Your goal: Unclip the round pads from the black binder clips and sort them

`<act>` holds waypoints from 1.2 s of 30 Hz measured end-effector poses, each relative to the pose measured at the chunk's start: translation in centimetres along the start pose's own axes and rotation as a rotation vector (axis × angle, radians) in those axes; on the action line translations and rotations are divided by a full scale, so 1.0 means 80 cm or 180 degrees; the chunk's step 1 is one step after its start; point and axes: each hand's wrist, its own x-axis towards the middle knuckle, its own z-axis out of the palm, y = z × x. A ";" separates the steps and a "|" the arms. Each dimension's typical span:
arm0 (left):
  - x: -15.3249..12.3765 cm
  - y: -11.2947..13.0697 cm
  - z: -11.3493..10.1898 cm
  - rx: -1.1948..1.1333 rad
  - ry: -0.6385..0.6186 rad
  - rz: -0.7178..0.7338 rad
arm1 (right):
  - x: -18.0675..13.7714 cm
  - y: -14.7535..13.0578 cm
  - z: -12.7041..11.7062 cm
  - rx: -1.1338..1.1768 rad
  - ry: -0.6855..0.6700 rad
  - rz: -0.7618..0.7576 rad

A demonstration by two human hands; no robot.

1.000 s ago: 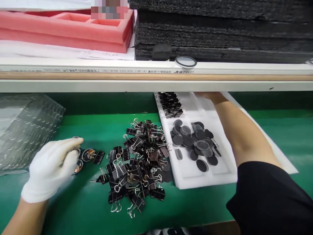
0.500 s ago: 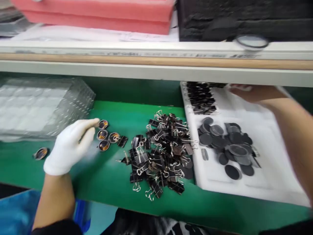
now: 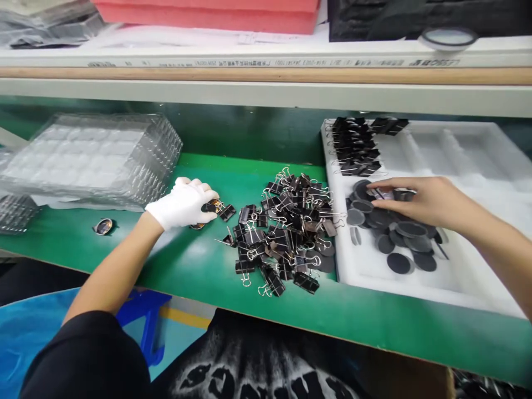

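"Desk, green, runs across the frame. Where do we place the left hand?"

"We log it left of centre, white-gloved, fingers bent, tips at a dark-rimmed round piece with an orange-brown face. We cannot tell whether its grip pinches the piece or merely touches it."

"What lies nearby?"

"A black binder clip, just right of the piece. A second round piece shows partly below the hand; a lone one lies well apart, toward the left of the frame. At centre we note a heap of binder clips, wire handles pointing every way."

"And the right hand?"

"Bare, right of centre, over a pile of dark discs in a white tray. Something pale and glassy shows between thumb and forefinger; we cannot tell whether the grip is pressed on it."

"Other contents of the tray?"

"More binder clips, lined up in rows at its upper left corner. We also record stacked clear plastic trays at the upper left of the frame and, at upper right, a dark-rimmed round glass on the shelf."
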 end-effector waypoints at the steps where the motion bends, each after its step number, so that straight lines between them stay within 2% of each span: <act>1: 0.004 0.000 -0.004 0.0035 -0.0021 -0.0012 | -0.008 -0.007 -0.009 0.0070 0.0070 0.0188; 4: 0.008 -0.004 -0.015 0.0190 0.0051 -0.0027 | -0.029 -0.027 -0.031 0.0286 0.0305 0.0597; 9: 0.005 -0.014 -0.035 0.0106 0.0041 0.0288 | -0.037 -0.037 -0.043 0.0679 0.0528 0.0390; 12: 0.009 -0.013 -0.055 0.0101 0.0285 0.0249 | -0.030 -0.051 -0.044 0.1312 0.0732 0.0721; 14: 0.022 -0.008 -0.065 0.0025 0.0519 0.0194 | -0.023 -0.076 -0.044 0.2151 0.0584 0.1093; 16: 0.043 0.000 -0.068 -0.0065 0.0622 0.0216 | -0.014 -0.111 -0.042 0.2870 0.0156 0.1159; 17: 0.055 0.004 -0.066 -0.0046 0.0586 0.0211 | -0.008 -0.131 -0.039 0.3031 -0.0060 0.0989; 19: 0.077 0.009 -0.055 0.0028 0.0427 0.0178 | 0.008 -0.173 -0.025 0.2872 -0.0261 0.0377; 24: 0.098 0.008 -0.026 -0.0394 0.0210 0.0140 | 0.070 -0.269 0.043 0.1227 0.0053 -0.1256; 27: 0.094 0.006 -0.020 -0.0462 0.0235 0.0184 | 0.107 -0.307 0.083 0.0346 0.0124 -0.1689; 31: 0.093 0.006 -0.018 -0.0537 0.0254 0.0156 | 0.136 -0.326 0.112 -0.0303 -0.0237 -0.1967; 36: 0.098 0.003 -0.011 -0.0832 0.0286 0.0160 | 0.147 -0.312 0.114 -0.0413 -0.0554 -0.2443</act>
